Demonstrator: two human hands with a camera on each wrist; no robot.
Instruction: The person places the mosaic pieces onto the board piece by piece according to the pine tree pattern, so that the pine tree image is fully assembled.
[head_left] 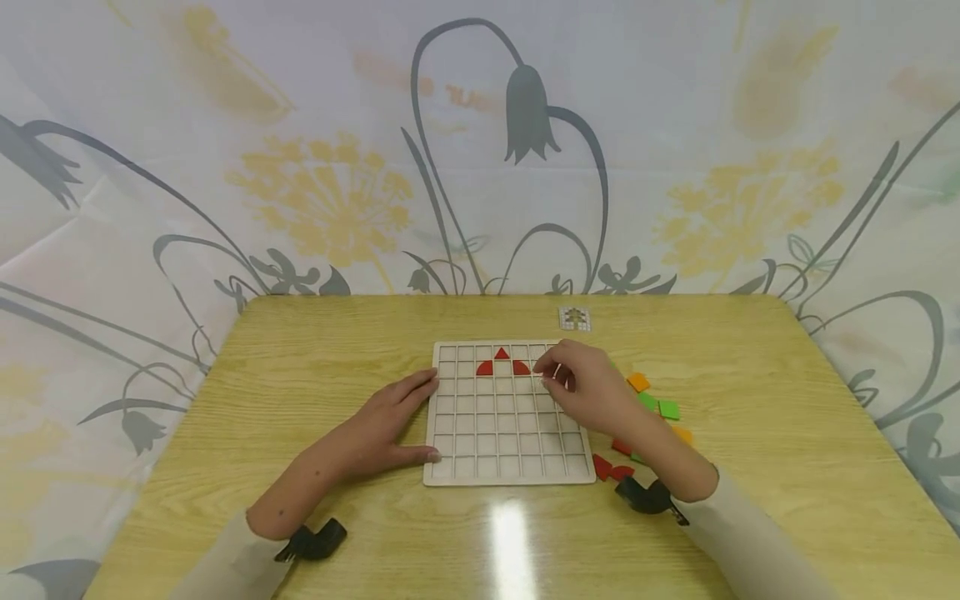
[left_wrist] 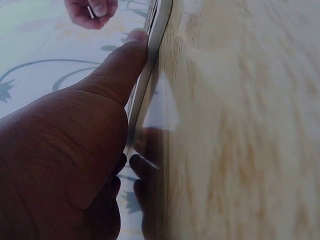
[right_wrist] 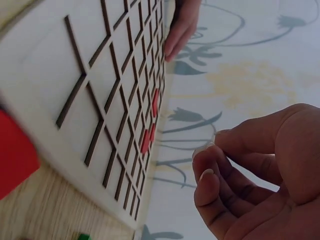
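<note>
A pale square grid board (head_left: 465,472) lies on the table. Near its top sit a red triangle piece (head_left: 502,354) and, one row lower, two red quarter-round pieces, left (head_left: 486,368) and right (head_left: 521,368). My left hand (head_left: 386,427) rests at the board's left edge, its fingers and thumb extended and touching the rim. Over the upper right of the board hovers my right hand (head_left: 588,385). In the right wrist view its fingers are curled, thumb tip against the index finger (right_wrist: 206,155), and no piece shows between them. The board's upper right corner is partly hidden by this hand.
Loose pieces lie right of the board, partly under the right forearm: orange (head_left: 638,382), green (head_left: 669,409) and red (head_left: 602,467). A small pattern card (head_left: 574,318) lies behind the board. Flower-patterned cloth (head_left: 472,208) stands behind the wooden table (head_left: 337,333).
</note>
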